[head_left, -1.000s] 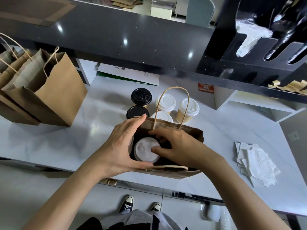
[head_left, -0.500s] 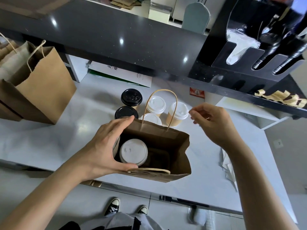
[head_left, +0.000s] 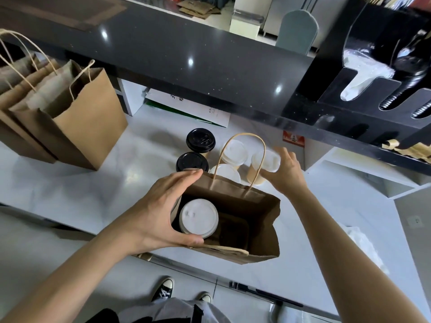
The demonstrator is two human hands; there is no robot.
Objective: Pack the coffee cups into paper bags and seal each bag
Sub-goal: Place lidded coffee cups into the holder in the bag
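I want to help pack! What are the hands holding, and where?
The left hand grips the open paper bag at its left rim. The right hand closes around a white-lidded cup's side.

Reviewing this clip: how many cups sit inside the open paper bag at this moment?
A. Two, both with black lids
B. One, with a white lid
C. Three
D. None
B: only one white-lidded cup stands in the open paper bag, on the side the left hand holds open; the space beside it is empty, and the right hand is at a cup still on the counter.
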